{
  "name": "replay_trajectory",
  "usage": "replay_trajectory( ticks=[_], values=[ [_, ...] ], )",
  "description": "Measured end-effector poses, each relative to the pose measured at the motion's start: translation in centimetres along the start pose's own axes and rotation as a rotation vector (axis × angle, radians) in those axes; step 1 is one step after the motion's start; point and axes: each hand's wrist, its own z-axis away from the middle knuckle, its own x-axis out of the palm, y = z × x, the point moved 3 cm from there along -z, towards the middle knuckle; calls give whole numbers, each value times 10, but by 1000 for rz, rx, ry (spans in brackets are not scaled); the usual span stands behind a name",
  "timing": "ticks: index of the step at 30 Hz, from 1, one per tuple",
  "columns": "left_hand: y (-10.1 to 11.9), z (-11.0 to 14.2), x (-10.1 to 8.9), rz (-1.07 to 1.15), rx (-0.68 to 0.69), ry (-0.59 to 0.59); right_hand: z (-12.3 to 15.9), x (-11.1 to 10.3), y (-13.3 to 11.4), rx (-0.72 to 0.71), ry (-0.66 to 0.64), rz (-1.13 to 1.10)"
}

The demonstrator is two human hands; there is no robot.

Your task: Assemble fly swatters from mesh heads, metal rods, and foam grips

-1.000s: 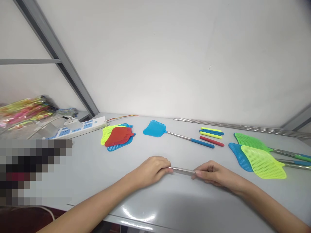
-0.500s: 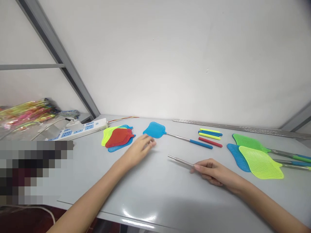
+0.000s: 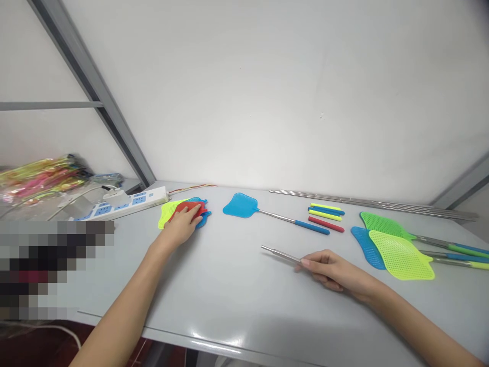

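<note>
My left hand (image 3: pixel 181 224) lies with fingers stretched over the red fly swatter head (image 3: pixel 196 208), which tops a small pile with a yellow swatter head (image 3: pixel 166 213) and blue ones. In my right hand (image 3: pixel 324 269) is a thin metal telescopic rod (image 3: pixel 280 254), its bare end pointing left above the table. A blue fly swatter (image 3: pixel 240 205) with a metal shaft and blue grip lies between and beyond my hands. Several coloured handle grips (image 3: pixel 325 225), red, blue and yellow, lie to its right.
Several swatters with shafts, including a yellow one (image 3: pixel 405 257) and a green one (image 3: pixel 385 227), lie at the right. Long metal rods (image 3: pixel 367 204) run along the wall. At the left are a power strip (image 3: pixel 130 204) and plastic-wrapped colourful goods (image 3: pixel 49 176).
My left hand has moved left from beside the blue swatter onto the red swatter head. My right hand still holds the rod in nearly the same place.
</note>
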Motion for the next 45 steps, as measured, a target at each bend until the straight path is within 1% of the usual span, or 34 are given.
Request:
replay_trajectory(
  ticks=[2, 3, 5, 8, 9, 10, 11, 12, 13, 15, 17, 18, 20, 21, 22, 26, 28, 34, 39, 42, 45],
  values=[
    [4, 2, -7, 27, 5, 54, 0, 0, 0, 3, 7, 1],
    [6, 3, -13, 36, -7, 98, 0, 0, 0, 5, 11, 2],
    [9, 6, -25, 43, -59, 216, 0, 0, 0, 6, 20, 0],
    [15, 14, -43, 52, -126, 443, 0, 0, 1, 1, 22, -9],
    [19, 18, -47, 70, -121, 535, 0, 0, 1, -3, 22, -13],
    [24, 22, -50, 94, -93, 602, 0, 0, 2, -8, 25, -19],
    [30, 25, -50, 123, -50, 637, -1, 0, 2, -16, 32, -28],
    [36, 28, -48, 150, 4, 643, -1, 0, 2, -25, 43, -39],
    [44, 31, -44, 171, 75, 612, -1, -1, 2, -32, 57, -51],
    [62, 39, -33, 191, 260, 494, -2, -2, 2, -36, 94, -73],
    [84, 51, -20, 182, 524, 308, -3, -3, 2, -26, 120, -86],
    [94, 58, -15, 180, 640, 245, -3, -4, 2, -20, 124, -91],
    [115, 77, -5, 162, 895, 50, -4, -4, 3, -22, 122, -95],
    [124, 86, -2, 161, 1008, -25, -4, -4, 4, -26, 116, -94],
    [131, 95, -1, 174, 1073, -72, -4, -4, 4, -30, 110, -91],
    [146, 115, 4, 231, 1142, -264, -4, -1, 4, -42, 70, -24],
    [147, 117, 6, 265, 1142, -313, -3, 0, 2, -35, 58, 29],
    [147, 114, 8, 302, 1066, -318, -2, 2, -4, -70, 2, 142],
    [145, 110, 6, 388, 973, -303, -1, 2, -5, -86, -44, 222],
    [143, 108, 7, 423, 932, -326, 3, -5, -6, -76, -47, 301],
    [139, 103, 11, 431, 848, -342, 10, -18, -5, -27, -43, 414]
  ],
)
